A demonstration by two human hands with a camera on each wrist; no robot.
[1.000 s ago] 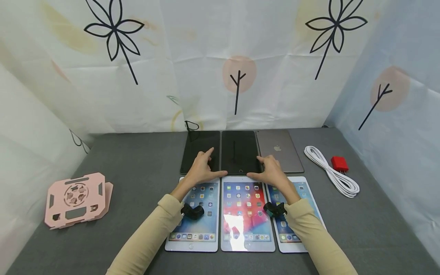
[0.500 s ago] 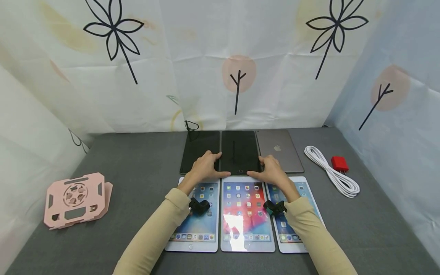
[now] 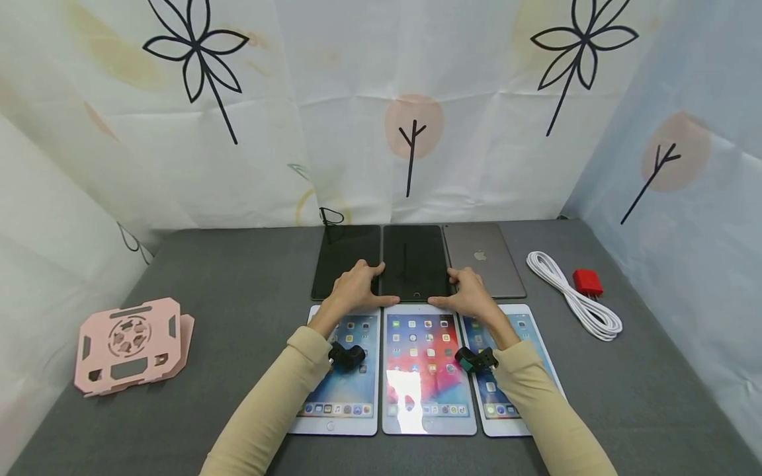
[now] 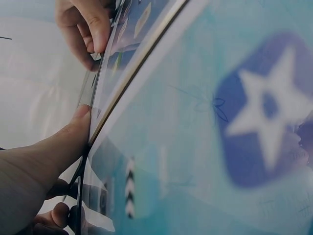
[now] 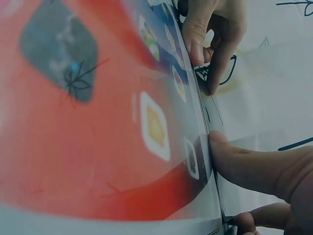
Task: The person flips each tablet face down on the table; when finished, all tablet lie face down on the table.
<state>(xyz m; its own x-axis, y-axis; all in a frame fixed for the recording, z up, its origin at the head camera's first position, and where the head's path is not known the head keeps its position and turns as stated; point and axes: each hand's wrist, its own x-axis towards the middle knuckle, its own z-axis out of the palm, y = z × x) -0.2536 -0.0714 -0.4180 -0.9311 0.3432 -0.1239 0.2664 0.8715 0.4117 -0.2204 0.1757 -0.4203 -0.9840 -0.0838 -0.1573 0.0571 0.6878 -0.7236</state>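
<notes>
Both hands are at the middle black tablet, which lies face up in the back row. My left hand grips its near left corner, thumb at the near edge and fingers at the left side. Mirroring it, my right hand grips the near right corner. In the left wrist view the left thumb meets a thin edge; the right wrist view shows the right thumb likewise. Just nearer lies a white tablet with a lit red and blue screen.
Another black tablet and a grey one with its back up flank the middle one. White tablets lie under the forearms. A pink perforated stand is at left, a white cable and red plug at right.
My left hand has moved right, from over the left black tablet to the middle one's corner, its raised index finger now bent in. The right hand has barely moved.
</notes>
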